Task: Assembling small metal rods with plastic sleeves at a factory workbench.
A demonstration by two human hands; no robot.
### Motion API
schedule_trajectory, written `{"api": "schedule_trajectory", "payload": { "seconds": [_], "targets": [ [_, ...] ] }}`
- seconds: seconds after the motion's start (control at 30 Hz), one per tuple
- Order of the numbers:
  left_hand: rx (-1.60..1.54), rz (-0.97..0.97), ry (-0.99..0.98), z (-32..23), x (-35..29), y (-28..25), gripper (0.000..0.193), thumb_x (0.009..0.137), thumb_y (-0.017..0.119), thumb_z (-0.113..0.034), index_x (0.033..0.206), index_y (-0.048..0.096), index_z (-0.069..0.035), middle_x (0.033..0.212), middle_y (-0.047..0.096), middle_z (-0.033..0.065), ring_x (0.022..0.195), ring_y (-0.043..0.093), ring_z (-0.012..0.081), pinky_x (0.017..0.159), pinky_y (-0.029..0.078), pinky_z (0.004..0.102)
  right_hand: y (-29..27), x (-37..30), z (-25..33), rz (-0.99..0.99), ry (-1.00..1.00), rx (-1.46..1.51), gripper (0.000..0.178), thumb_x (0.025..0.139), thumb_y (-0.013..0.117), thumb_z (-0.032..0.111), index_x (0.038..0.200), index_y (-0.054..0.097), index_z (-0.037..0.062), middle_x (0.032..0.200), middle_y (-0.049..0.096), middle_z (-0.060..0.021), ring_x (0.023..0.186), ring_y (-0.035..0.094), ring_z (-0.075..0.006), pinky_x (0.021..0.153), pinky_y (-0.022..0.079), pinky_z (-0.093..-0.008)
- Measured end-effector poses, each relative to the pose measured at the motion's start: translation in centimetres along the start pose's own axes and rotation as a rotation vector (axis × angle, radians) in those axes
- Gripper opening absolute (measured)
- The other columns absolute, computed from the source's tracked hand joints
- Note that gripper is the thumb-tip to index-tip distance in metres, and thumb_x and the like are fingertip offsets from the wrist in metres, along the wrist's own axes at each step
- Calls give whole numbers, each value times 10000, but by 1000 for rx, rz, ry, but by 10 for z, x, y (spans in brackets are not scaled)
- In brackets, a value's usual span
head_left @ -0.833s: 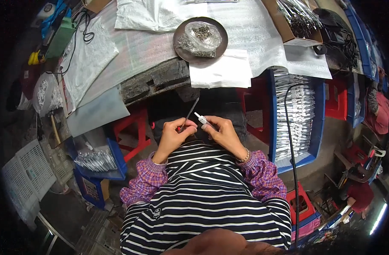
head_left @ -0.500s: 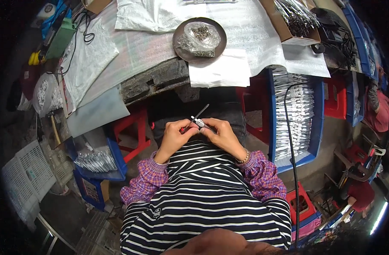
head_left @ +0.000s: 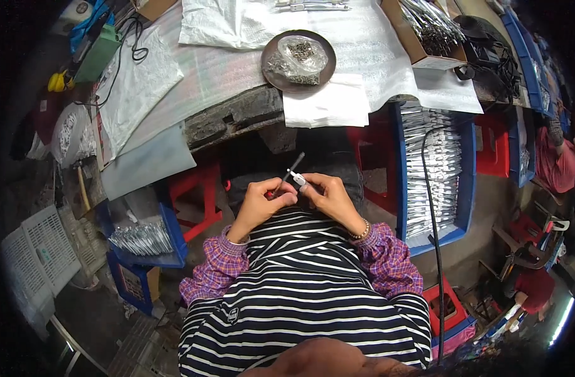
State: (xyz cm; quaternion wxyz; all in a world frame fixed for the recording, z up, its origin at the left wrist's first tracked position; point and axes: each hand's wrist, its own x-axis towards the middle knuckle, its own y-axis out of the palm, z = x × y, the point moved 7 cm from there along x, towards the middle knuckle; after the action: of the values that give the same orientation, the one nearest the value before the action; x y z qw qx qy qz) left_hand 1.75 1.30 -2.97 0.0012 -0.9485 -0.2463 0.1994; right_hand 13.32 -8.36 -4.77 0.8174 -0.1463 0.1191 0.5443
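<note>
Both my hands are close together over my lap, just short of the table edge. My left hand (head_left: pixel 262 202) is closed around a slim grey tool (head_left: pixel 298 161) whose shaft points away and to the right. A bit of red shows at its base between my fingers, and the rest is covered. My right hand (head_left: pixel 330 196) pinches a small white piece (head_left: pixel 298 180) with dark marks, right beside the shaft. I cannot tell whether the two parts touch. A brown round dish (head_left: pixel 273 76) on the table beyond holds a clear plastic bag (head_left: pixel 300 63) of small metal parts.
To the right stands a blue crate (head_left: pixel 471 188) filled with silver metal strips. A smaller blue crate (head_left: pixel 177 235) of such strips is at left. A black cable (head_left: pixel 433 213) hangs over the right crate. Red stools (head_left: pixel 202 201) stand beneath the table. Other people work at far right.
The white piece has shifted slightly right and tilted with my right fingers. The tool's shaft has swung a little to the left. The view has also shifted slightly.
</note>
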Motion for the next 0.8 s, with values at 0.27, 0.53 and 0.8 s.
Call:
{"api": "schedule_trajectory", "payload": {
  "seconds": [0.27,0.53,0.8],
  "targets": [
    [-1339,282,-65,19,-7,11,385,896,531,-453,743,448,-110,587,360,-10,496,327,95,445,311,226,3,-6,-4,33,44,18,294,796,650,144,1039,645,-22,797,666,-137,547,568,-139,507,433,-265],
    [-1485,225,17,25,-12,0,471,930,464,-455,596,383,-133,541,309,-20,495,299,104,453,285,245,7,-8,-2,53,-4,-13,285,812,639,131,1048,638,-28,752,656,-121,516,553,-116,488,428,-255],
    [-1503,232,68,23,-13,-5,464,954,429,-418,594,386,-129,549,302,-20,500,291,105,461,276,242,11,-13,9,88,20,-4,284,821,630,119,1062,629,-33,768,651,-96,530,563,-110,495,437,-249]
  ]
}}
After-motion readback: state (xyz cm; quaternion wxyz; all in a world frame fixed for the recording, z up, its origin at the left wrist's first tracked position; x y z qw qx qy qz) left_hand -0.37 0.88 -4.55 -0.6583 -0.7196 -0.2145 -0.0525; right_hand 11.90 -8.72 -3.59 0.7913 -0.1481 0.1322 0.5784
